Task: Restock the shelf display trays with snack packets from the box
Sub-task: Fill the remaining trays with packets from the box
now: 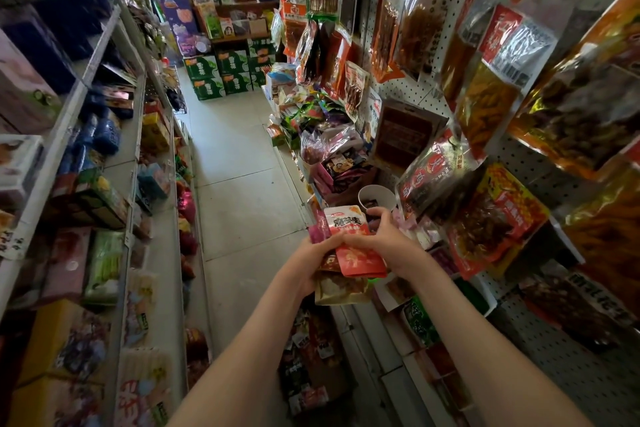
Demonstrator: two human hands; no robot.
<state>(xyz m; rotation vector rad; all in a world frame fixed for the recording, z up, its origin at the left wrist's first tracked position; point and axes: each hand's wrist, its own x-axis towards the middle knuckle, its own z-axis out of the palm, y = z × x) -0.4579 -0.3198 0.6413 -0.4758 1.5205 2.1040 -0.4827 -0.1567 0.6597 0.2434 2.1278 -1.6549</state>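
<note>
Head view: left hand [308, 263] and right hand [388, 236] hold 1 stack of packets [356, 255] beside the right shelf, fingers clamped round it. Slide off the top packet only (keep the rest squeezed), then stand it in the tray [325, 175].

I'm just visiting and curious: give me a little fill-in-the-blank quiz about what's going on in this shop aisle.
1. The snack packets are held by ___ of the grips, the left grip and the right grip.
2. The white cup stands just beyond the ___ grip.
3. The stacked cartons at the aisle's far end are ___.
Missing words: both; right; green.
</note>
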